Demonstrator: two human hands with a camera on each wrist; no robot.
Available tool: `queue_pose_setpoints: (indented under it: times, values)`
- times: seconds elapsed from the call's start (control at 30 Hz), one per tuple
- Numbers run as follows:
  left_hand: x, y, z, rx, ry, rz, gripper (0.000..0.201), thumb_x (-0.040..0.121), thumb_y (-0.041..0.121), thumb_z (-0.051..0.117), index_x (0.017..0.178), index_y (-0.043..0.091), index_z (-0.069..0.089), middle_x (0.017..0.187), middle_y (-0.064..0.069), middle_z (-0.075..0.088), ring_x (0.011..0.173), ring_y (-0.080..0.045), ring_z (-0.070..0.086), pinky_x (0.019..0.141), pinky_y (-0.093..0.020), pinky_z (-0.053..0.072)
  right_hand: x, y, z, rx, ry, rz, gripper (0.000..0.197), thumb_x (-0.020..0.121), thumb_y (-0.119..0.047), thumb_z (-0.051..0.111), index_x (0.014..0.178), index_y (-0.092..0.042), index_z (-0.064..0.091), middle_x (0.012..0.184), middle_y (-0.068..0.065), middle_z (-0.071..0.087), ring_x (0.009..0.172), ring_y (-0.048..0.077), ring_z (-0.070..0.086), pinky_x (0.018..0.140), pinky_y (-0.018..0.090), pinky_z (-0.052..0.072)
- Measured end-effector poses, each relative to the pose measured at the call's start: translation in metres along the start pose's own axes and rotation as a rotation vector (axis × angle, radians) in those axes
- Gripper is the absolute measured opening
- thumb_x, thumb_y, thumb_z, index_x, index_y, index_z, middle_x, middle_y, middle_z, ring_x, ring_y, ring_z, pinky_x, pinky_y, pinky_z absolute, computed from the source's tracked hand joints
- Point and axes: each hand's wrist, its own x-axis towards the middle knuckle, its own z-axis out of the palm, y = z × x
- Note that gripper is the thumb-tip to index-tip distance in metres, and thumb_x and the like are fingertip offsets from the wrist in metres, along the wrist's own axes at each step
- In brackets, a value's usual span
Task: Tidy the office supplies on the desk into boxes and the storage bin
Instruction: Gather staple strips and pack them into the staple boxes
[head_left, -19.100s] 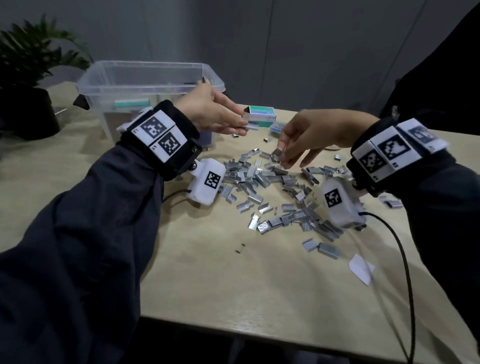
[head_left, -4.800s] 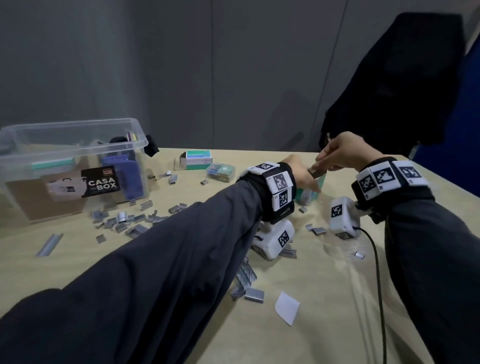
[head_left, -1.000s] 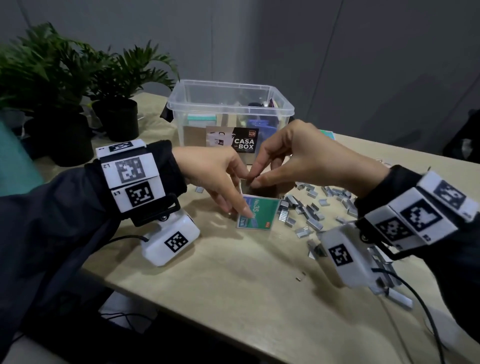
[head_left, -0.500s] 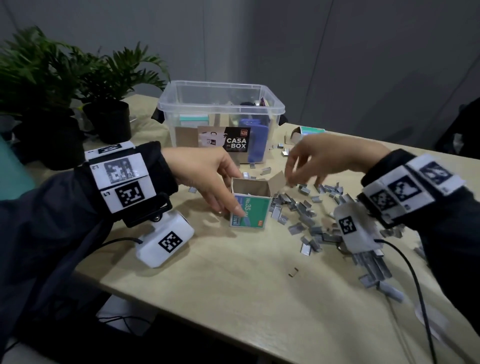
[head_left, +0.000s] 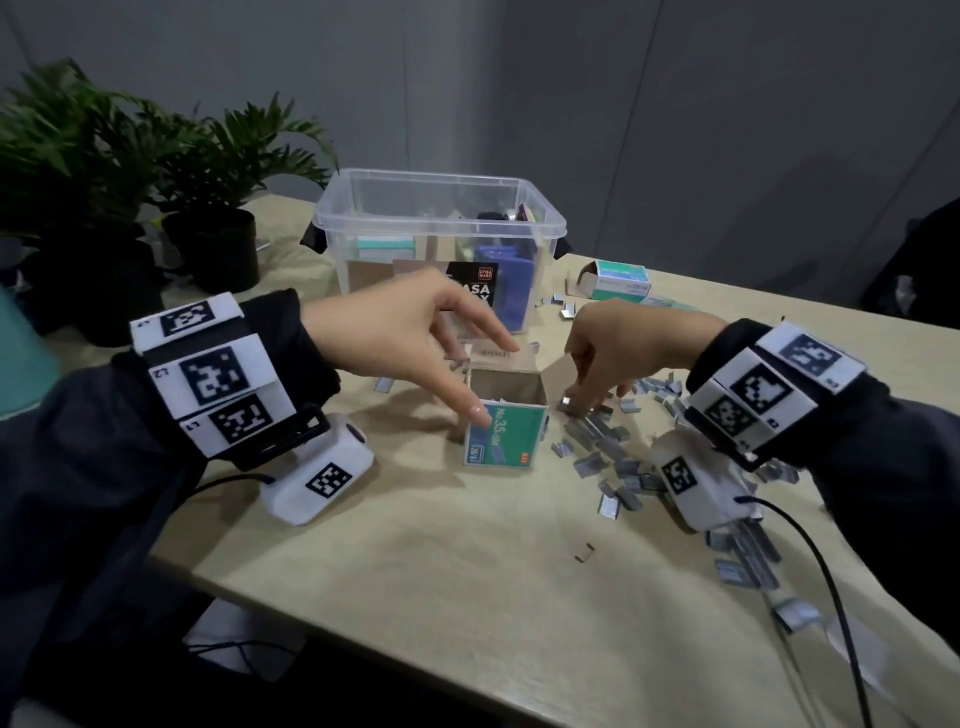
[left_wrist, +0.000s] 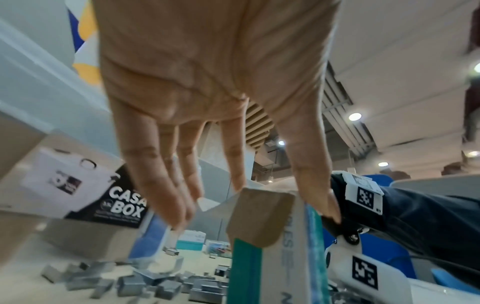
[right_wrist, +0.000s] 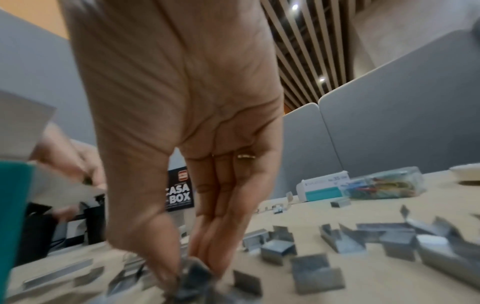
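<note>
A green staple box (head_left: 501, 439) stands upright on the desk with its top flaps open. My left hand (head_left: 491, 382) hovers over it with straight fingers, the thumb (left_wrist: 322, 197) touching the front face of the staple box (left_wrist: 272, 257) and the other fingers reaching past its back flap. Just right of the box, my right hand (head_left: 571, 405) points down and pinches a small clump of loose staples (right_wrist: 192, 269) out of the staple pile (head_left: 608, 449). More staple strips (right_wrist: 278, 248) lie scattered to the right.
The clear storage bin (head_left: 441, 236), holding several items, stands behind the box. A second staple box (head_left: 621, 280) lies open at the back right beside a clear box of coloured clips (right_wrist: 384, 185). Potted plants (head_left: 223, 156) stand at the left. The desk's front edge is close.
Since half a second ago my right hand has dropped from above the box to the staples beside it and closed on a clump. My left hand stays at the box.
</note>
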Motion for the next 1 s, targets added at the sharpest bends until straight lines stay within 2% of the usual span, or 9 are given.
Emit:
queue_pose_setpoints:
  times: [0.07, 0.13, 0.23, 0.37, 0.53, 0.7, 0.8, 0.9, 1.0]
  values:
    - [-0.004, -0.001, -0.003, 0.025, 0.041, 0.102, 0.053, 0.055, 0.04, 0.09, 0.104, 0.035, 0.071, 0.113, 0.013, 0.055, 0.105, -0.005, 0.057, 0.07, -0.014, 0.052, -0.002, 0.005, -0.003, 0.038, 0.018, 0.01, 0.017, 0.078, -0.016, 0.081, 0.067, -0.017, 0.069, 0.07, -0.002, 0.071, 0.046, -0.002, 0.06, 0.045, 0.012, 0.044]
    - [-0.009, -0.002, -0.005, 0.121, 0.008, 0.165, 0.047, 0.057, 0.053, 0.086, 0.101, 0.041, 0.072, 0.119, 0.009, 0.05, 0.115, -0.005, 0.05, 0.08, -0.026, 0.055, -0.005, 0.009, -0.007, 0.109, 0.019, 0.009, 0.008, 0.078, -0.015, 0.079, 0.074, -0.015, 0.072, 0.079, 0.002, 0.074, 0.056, 0.001, 0.065, 0.053, 0.016, 0.05]
    - [-0.015, -0.003, -0.001, 0.342, -0.084, 0.181, 0.048, 0.063, 0.069, 0.074, 0.106, 0.049, 0.07, 0.129, 0.011, 0.041, 0.123, -0.001, 0.037, 0.096, -0.031, 0.046, -0.012, 0.012, -0.017, 0.252, 0.029, -0.016, 0.003, 0.08, -0.011, 0.077, 0.083, -0.01, 0.077, 0.084, 0.006, 0.076, 0.071, 0.008, 0.071, 0.064, 0.021, 0.057]
    - [-0.018, 0.0, 0.005, 0.436, -0.144, 0.167, 0.048, 0.066, 0.069, 0.064, 0.108, 0.047, 0.07, 0.135, 0.01, 0.034, 0.126, -0.003, 0.029, 0.109, -0.033, 0.031, -0.021, 0.012, -0.03, 0.393, -0.016, -0.054, 0.011, 0.079, -0.007, 0.077, 0.089, -0.003, 0.075, 0.085, 0.011, 0.076, 0.079, 0.017, 0.074, 0.064, 0.019, 0.057]
    - [-0.019, -0.001, -0.006, 0.275, -0.119, 0.171, 0.055, 0.06, 0.07, 0.072, 0.109, 0.046, 0.07, 0.13, 0.018, 0.048, 0.121, 0.006, 0.042, 0.095, -0.027, 0.048, -0.035, 0.001, -0.047, 0.414, 0.072, -0.172, 0.017, 0.08, -0.008, 0.076, 0.095, 0.0, 0.073, 0.084, 0.009, 0.076, 0.082, 0.015, 0.073, 0.068, 0.018, 0.057]
    - [-0.022, -0.006, -0.045, 0.0, -0.104, 0.081, 0.028, 0.071, 0.038, 0.082, 0.095, 0.024, 0.078, 0.108, 0.002, 0.07, 0.103, -0.013, 0.066, 0.085, -0.022, 0.053, -0.057, -0.037, -0.059, 0.339, 0.166, -0.306, 0.015, 0.075, -0.015, 0.08, 0.088, -0.01, 0.075, 0.081, 0.001, 0.076, 0.073, 0.005, 0.07, 0.06, 0.014, 0.053]
    - [-0.01, -0.02, -0.054, 0.05, -0.101, -0.071, 0.02, 0.074, 0.029, 0.077, 0.091, 0.018, 0.078, 0.093, -0.007, 0.074, 0.082, -0.016, 0.068, 0.076, -0.027, 0.057, -0.054, -0.067, -0.041, 0.025, 0.19, -0.31, 0.009, 0.071, -0.021, 0.082, 0.077, -0.02, 0.076, 0.072, -0.007, 0.074, 0.066, 0.005, 0.069, 0.06, 0.02, 0.054]
    - [0.012, -0.034, -0.047, 0.205, -0.131, -0.152, 0.014, 0.081, 0.024, 0.075, 0.092, 0.015, 0.076, 0.085, -0.003, 0.075, 0.076, -0.014, 0.069, 0.067, -0.026, 0.058, -0.045, -0.088, -0.021, -0.283, 0.217, -0.287, 0.014, 0.069, -0.026, 0.083, 0.073, -0.019, 0.072, 0.066, -0.008, 0.066, 0.065, 0.011, 0.064, 0.053, 0.021, 0.046]
    - [0.032, -0.039, -0.036, 0.308, -0.148, -0.156, 0.004, 0.084, 0.017, 0.073, 0.084, 0.019, 0.07, 0.083, -0.002, 0.07, 0.07, -0.013, 0.066, 0.064, -0.026, 0.057, -0.045, -0.1, -0.013, -0.408, 0.23, -0.285, 0.019, 0.072, -0.026, 0.083, 0.077, -0.023, 0.065, 0.065, -0.01, 0.057, 0.064, 0.012, 0.057, 0.052, 0.023, 0.045]
